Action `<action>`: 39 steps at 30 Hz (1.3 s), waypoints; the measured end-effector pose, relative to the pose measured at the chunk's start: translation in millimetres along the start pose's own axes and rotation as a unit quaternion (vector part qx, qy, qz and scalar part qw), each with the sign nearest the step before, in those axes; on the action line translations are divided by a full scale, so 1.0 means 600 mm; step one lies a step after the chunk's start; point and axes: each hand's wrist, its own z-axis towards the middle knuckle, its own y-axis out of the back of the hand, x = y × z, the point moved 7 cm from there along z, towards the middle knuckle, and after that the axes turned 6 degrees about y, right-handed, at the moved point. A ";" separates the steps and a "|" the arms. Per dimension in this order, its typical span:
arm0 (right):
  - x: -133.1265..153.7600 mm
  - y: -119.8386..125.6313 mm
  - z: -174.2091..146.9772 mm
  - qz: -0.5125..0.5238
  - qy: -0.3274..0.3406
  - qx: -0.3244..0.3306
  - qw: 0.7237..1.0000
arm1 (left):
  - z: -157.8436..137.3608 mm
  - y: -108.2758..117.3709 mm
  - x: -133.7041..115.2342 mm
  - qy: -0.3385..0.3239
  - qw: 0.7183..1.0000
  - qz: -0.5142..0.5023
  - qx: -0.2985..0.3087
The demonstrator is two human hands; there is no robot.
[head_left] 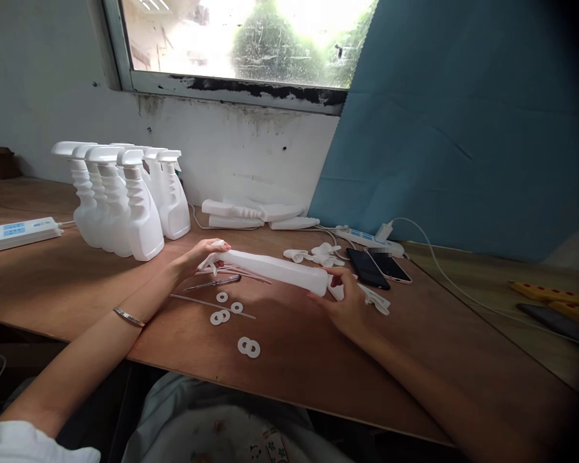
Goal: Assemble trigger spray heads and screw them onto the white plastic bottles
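Note:
A white spray bottle (275, 269) lies level in the air above the table, held between both hands. My left hand (210, 252) is closed around its trigger head end. At the other end, my right hand (345, 299) grips the bottle's base with thumb and fingers. Below the bottle are several thin tubes (251, 275), a screwdriver (217, 281) and a single straw-like tube (212, 305). White ring washers (249, 347) lie loose nearer the table's front edge, some overlapping. Loose white trigger heads (318, 254) lie behind my right hand, and more white parts (379, 301) beside it.
Several upright spray bottles (145, 218) stand grouped at the left. Bottles without heads (251, 211) lie along the wall. Two phones (369, 269) rest near a power strip (367, 239) with a white cable. Another power strip (19, 233) sits far left. Yellow-handled tools (554, 299) lie far right.

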 end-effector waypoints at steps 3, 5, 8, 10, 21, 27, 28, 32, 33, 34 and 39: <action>-0.002 -0.004 0.001 0.004 -0.018 0.010 1.000 | -0.003 -0.002 -0.004 -0.004 1.000 -0.003 -0.007; -0.001 -0.005 0.001 0.005 -0.019 0.017 1.000 | -0.004 -0.002 -0.005 -0.005 1.000 -0.004 -0.008; -0.002 -0.005 0.000 0.005 -0.025 0.017 1.000 | -0.004 -0.002 -0.006 -0.009 1.000 -0.007 -0.005; -0.005 -0.005 0.000 0.006 -0.036 0.015 0.999 | -0.004 -0.001 -0.007 -0.013 1.000 -0.009 -0.003; -0.024 -0.005 0.001 0.044 -0.115 0.010 0.992 | -0.008 -0.004 -0.016 -0.030 0.999 -0.008 -0.020; 0.008 -0.009 0.000 0.035 -0.021 0.021 0.999 | -0.002 0.001 -0.007 0.005 1.000 0.002 -0.025; 0.014 -0.009 0.001 0.034 0.000 0.020 0.999 | -0.001 0.002 -0.004 0.015 1.000 0.003 -0.026; 0.037 -0.002 0.003 0.040 0.098 0.000 0.994 | 0.003 0.002 0.006 0.048 0.999 -0.006 -0.025; 0.040 0.001 0.002 0.036 0.122 -0.007 0.992 | 0.003 -0.001 0.009 0.054 0.998 -0.009 -0.019; 0.043 0.003 0.000 0.029 0.142 -0.012 0.989 | 0.003 -0.003 0.011 0.061 0.998 -0.011 -0.010; 0.043 0.009 -0.015 -0.028 0.187 -0.030 0.982 | -0.003 -0.018 0.023 0.103 0.994 -0.017 0.041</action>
